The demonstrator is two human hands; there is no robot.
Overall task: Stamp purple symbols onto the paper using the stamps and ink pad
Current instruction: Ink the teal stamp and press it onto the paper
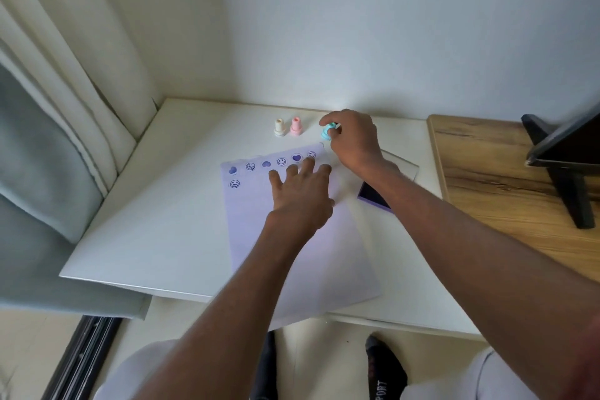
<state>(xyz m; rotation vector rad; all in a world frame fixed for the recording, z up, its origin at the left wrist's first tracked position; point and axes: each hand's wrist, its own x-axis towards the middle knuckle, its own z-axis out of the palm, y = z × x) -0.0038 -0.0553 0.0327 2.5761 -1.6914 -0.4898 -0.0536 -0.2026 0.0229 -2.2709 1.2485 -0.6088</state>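
A white paper [292, 253] lies on the white table [156, 204]; a row of purple hearts and smiley faces runs along its far edge, with one more smiley below at the left. My left hand [302, 191] presses flat on the paper, fingers spread. My right hand [354, 140] grips a blue stamp [326, 132] just beyond the paper's far right corner, low over the table. A cream stamp [279, 127] and a pink stamp [296, 127] stand upright to its left. The purple ink pad [373, 196] lies right of the paper, partly hidden under my right forearm.
A clear lid [406, 169] lies behind the ink pad. A wooden surface [487, 172] adjoins the table on the right and carries a black stand with a tablet [565, 153]. Curtains hang at the left; a wall is close behind the table.
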